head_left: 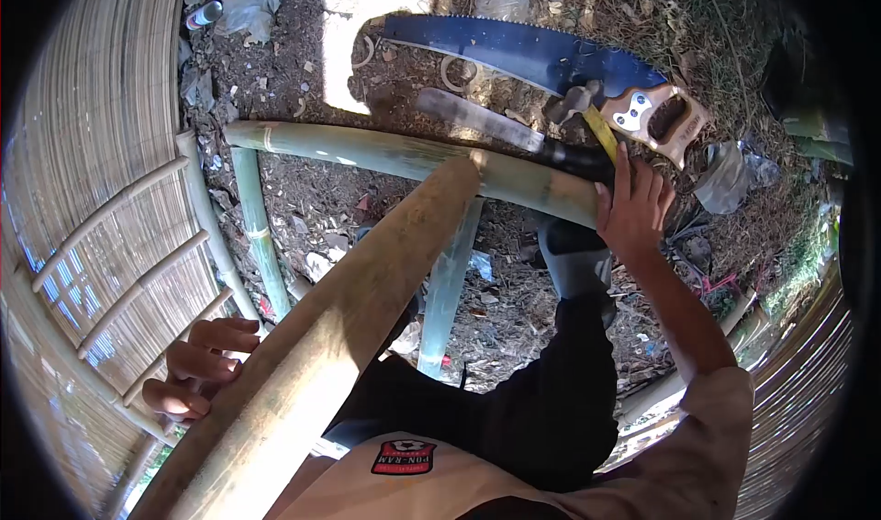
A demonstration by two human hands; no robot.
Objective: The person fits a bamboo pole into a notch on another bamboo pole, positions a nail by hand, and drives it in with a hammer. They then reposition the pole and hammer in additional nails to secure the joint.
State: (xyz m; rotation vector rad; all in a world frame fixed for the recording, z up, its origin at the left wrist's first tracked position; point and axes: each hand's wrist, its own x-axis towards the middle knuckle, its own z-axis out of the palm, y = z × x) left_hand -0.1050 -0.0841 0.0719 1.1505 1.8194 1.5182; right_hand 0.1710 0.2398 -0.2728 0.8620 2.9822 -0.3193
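Observation:
A thick bamboo pole [317, 336] slants up from the bottom left, its tip resting across a horizontal bamboo rail [367, 151]. My left hand [202, 364] holds the pole from its left side, fingers curled, palm hidden behind it. At the right end of the rail, my right hand [635, 208] has its fingers stretched out and its thumb against the bamboo. Its index fingertip lies right at the yellow handle of a hammer [601, 134]. Close by, a machete [486, 123] with a black grip lies behind the rail. Beyond it is a handsaw [532, 50] with a wooden handle.
Bamboo legs [259, 226] stand under the rail. A woven bamboo wall [101, 89] with crossbars rises on the left. On the littered dirt ground lie plastic bags [248, 4], a small can [204, 15] and cut bamboo rings [457, 73]. My boot [574, 254] is below the rail.

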